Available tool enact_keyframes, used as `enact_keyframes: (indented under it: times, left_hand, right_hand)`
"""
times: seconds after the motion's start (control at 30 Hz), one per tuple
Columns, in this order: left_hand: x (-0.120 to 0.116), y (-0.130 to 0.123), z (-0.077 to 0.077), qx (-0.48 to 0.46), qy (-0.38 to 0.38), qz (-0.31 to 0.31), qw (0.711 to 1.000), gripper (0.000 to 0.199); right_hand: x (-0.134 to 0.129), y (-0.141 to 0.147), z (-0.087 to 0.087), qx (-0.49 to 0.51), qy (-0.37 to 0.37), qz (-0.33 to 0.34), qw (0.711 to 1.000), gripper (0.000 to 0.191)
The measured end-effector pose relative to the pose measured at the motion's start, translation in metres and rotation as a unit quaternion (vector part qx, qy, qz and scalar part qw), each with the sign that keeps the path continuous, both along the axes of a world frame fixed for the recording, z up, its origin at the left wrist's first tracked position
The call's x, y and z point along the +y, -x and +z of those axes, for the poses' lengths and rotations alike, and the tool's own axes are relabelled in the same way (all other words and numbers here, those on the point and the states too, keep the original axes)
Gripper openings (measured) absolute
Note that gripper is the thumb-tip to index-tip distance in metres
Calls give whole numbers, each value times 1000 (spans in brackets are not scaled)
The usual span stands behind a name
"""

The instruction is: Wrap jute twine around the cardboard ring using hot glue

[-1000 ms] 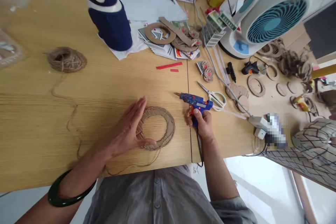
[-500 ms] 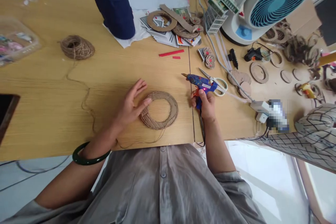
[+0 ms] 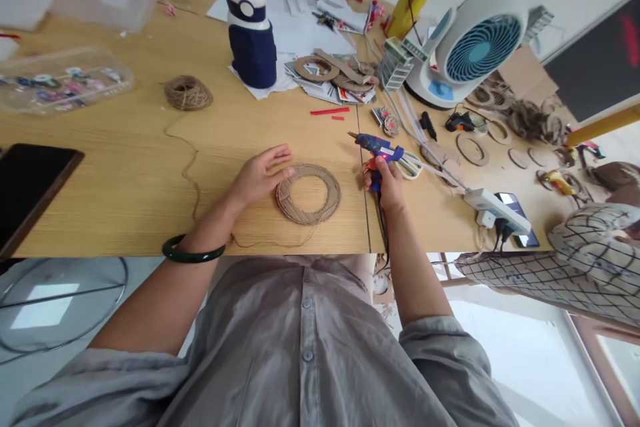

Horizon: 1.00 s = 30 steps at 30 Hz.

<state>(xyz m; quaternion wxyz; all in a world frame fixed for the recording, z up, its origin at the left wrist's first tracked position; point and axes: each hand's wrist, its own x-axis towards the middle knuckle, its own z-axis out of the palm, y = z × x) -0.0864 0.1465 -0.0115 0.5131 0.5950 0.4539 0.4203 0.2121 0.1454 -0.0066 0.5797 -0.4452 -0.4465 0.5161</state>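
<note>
In the head view a flat cardboard ring (image 3: 330,193) lies on the table in front of me, with twine along its rim. My left hand (image 3: 257,179) is open at the ring's left side, fingers stretched out, the thumb over its edge. A blue hot glue gun (image 3: 375,145) is gripped in my right hand (image 3: 387,185), to the right of the ring, its nozzle pointing left and its small light glowing red. Loose twine (image 3: 193,157) runs from a twine ball (image 3: 188,93) at the back left. Scissors (image 3: 411,165) lie partly hidden behind the glue gun.
A power strip (image 3: 495,208) and a phone (image 3: 520,227) lie at the right, near a person in checked clothing (image 3: 595,240). Behind stand a fan (image 3: 480,40) and a blue-and-white bottle (image 3: 253,53). A tablet (image 3: 30,193) and a clear box (image 3: 65,80) are at the left.
My view has tilted upward, showing more of the table's back and left. Both hands keep nearly the same places by the ring, and the glue gun stays in my right hand.
</note>
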Motion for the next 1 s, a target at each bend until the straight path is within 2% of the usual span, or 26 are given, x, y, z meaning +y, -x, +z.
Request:
enact_keyframes:
  times: [0.23, 0.5, 0.6, 0.73, 0.9, 1.0]
  left_hand:
    - [5, 3, 2, -35, -5, 16, 999, 68]
    - [2, 1, 2, -2, -6, 14, 1000, 68]
    - [-1, -3, 1, 57, -41, 15, 997, 65]
    - [-4, -11, 3, 206, -143, 10, 968, 67]
    - [-3, -23, 7, 315, -166, 12, 934, 66]
    - [1, -22, 7, 338, -160, 48, 926, 60]
  right_hand:
    - [11, -6, 2, 30, -12, -16, 999, 51]
    - [13, -8, 3, 46, 18, -13, 999, 49]
    - [11, -8, 3, 45, 32, -18, 998, 48]
    - [4, -5, 5, 35, 48, -26, 998, 45]
    - [-4, -2, 10, 22, 61, -36, 997, 43]
    - [-7, -1, 11, 18, 57, -38, 997, 41]
